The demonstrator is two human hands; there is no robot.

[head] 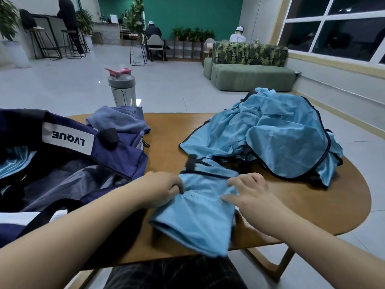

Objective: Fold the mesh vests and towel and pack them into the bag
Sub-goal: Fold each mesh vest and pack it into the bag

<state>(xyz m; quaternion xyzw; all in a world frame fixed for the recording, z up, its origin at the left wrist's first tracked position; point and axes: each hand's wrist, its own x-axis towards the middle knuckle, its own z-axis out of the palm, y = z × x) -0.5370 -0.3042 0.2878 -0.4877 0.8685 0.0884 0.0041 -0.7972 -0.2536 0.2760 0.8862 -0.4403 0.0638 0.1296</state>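
My left hand point(164, 187) pinches the folded vest point(200, 207) at the table point(312, 209) edge — right hand point(250, 190) flat on it, fingers spread — bag point(73, 163) open just left, more vests point(281, 138) heaped behind.

I see my left hand point(164, 187) gripping the folded vest point(200, 207), my right hand point(250, 192) resting on it, beside the open bag point(68, 163).

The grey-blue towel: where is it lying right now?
In the head view the crumpled grey-blue towel lies at the far left of the wooden table, behind the open navy bag and just in front of the grey shaker bottle.
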